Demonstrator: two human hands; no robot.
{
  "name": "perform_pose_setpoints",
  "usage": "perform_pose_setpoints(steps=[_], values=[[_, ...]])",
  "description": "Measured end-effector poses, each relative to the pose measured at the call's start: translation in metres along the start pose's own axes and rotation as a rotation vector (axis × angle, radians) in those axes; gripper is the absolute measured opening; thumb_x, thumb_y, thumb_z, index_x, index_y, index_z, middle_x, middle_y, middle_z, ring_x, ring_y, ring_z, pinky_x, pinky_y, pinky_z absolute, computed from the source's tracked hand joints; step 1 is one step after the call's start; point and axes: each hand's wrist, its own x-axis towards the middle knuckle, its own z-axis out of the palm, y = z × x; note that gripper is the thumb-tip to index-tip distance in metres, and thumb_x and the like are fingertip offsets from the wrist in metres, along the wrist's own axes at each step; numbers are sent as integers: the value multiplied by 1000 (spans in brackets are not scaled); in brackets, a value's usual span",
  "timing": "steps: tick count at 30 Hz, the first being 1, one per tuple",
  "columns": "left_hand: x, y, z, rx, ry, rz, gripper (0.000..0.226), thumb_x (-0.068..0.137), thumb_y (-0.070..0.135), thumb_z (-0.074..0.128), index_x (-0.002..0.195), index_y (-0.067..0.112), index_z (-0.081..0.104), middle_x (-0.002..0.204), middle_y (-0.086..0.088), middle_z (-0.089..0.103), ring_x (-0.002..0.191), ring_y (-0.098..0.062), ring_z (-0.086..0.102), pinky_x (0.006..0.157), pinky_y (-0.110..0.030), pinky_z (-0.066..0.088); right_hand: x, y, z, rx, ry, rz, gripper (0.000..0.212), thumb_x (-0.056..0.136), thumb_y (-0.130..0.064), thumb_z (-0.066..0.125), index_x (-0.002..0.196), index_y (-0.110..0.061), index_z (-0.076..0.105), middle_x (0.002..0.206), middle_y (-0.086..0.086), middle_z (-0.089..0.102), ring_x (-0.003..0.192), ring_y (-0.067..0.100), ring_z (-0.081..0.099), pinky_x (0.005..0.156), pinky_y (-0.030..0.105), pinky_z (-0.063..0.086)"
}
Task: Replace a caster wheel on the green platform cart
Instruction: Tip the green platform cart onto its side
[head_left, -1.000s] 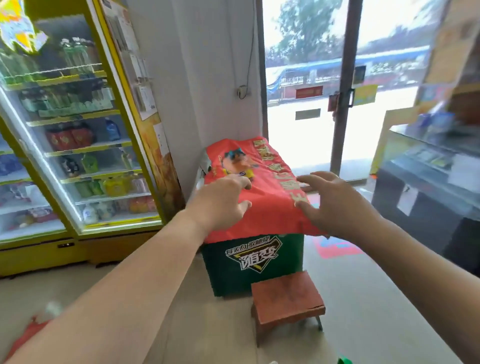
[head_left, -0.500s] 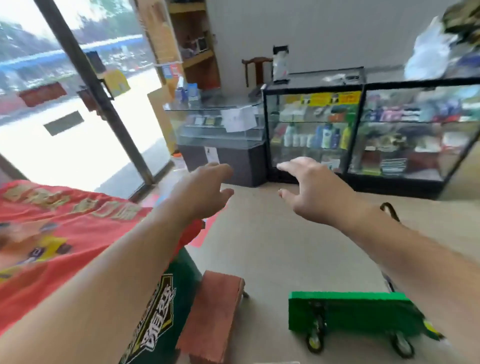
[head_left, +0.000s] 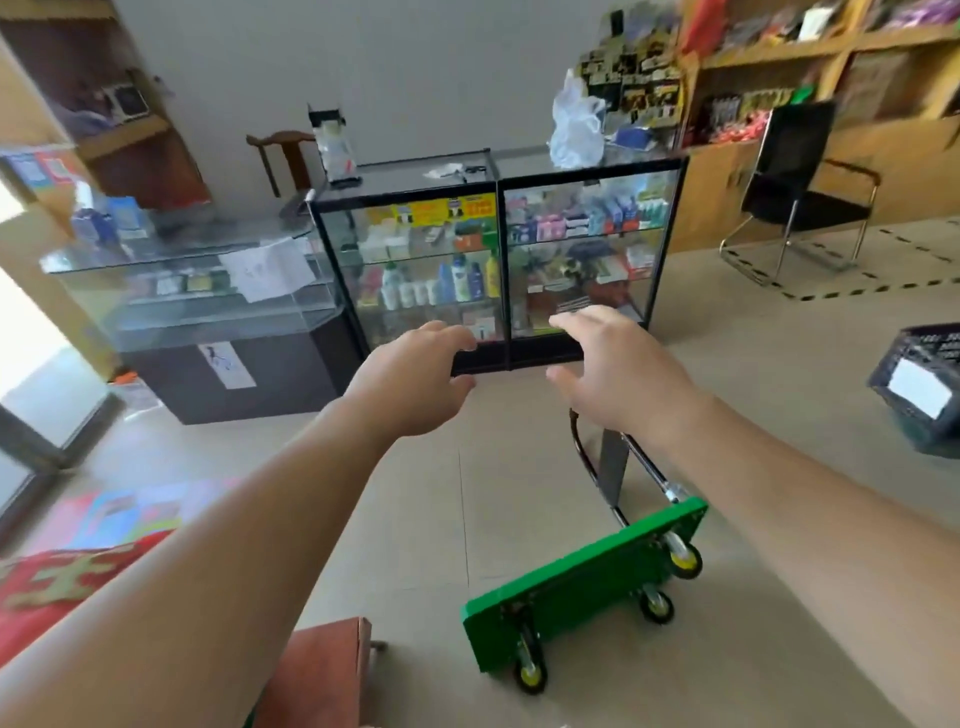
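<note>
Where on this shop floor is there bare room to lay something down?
The widest bare floor lies between the glass display case, the green cart and the red stool. Another open stretch runs from the cart to the dark crate. Crowded bottom left, by the stool.

A glass cabinet (head_left: 498, 260) stocked with bottles (head_left: 457, 278) carries a white bag (head_left: 574, 127) at its top's right end; a black chair (head_left: 800, 192) stands farther right.

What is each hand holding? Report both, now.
Left hand: open, fingers loosely spread, holding nothing.
Right hand: open, fingers loosely spread, holding nothing.
</note>
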Motion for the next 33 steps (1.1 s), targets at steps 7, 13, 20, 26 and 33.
perform_pose_setpoints(steps=[7, 13, 20, 26, 33], values=[[66, 4, 1, 11, -36, 102, 43, 102, 39, 60, 143, 28, 53, 145, 0, 57, 128, -27, 59, 104, -49, 53, 21, 24, -1, 28, 63, 96, 57, 94, -37, 64, 148, -24, 48, 150, 2, 48, 134, 26, 50, 104, 48, 49], [164, 14, 55, 20, -96, 312, 45, 102, 41, 60, 144, 28, 53, 145, 1, 57, 127, -26, 59, 103, -46, 52, 48, 71, 34, -6, 155, 280, 56, 95, -38, 61, 148, -25, 47, 149, 0, 48, 130, 25, 52, 99, 43, 51], [303, 63, 247, -42, -307, 777, 44, 100, 37, 63, 143, 31, 53, 145, 0, 55, 120, -25, 62, 100, -44, 51, 58, 165, 164, -50, 337, 836, 57, 95, -35, 62, 148, -23, 46, 140, 6, 53, 128, 30, 50, 105, 45, 46], [296, 86, 373, -277, -472, 1003, 42, 99, 25, 66, 140, 19, 58, 138, -8, 59, 125, -32, 57, 105, -47, 47, 14, 189, 255, -77, 451, 1208, 56, 95, -33, 63, 148, -20, 48, 144, 3, 53, 133, 22, 48, 109, 34, 38], [218, 74, 487, -311, -501, 1109, 40, 99, 26, 65, 138, 17, 59, 141, -6, 59, 128, -30, 56, 104, -46, 48, -72, 180, 374, -79, 467, 1290, 58, 96, -37, 63, 149, -24, 46, 147, -2, 51, 136, 16, 44, 108, 25, 33]])
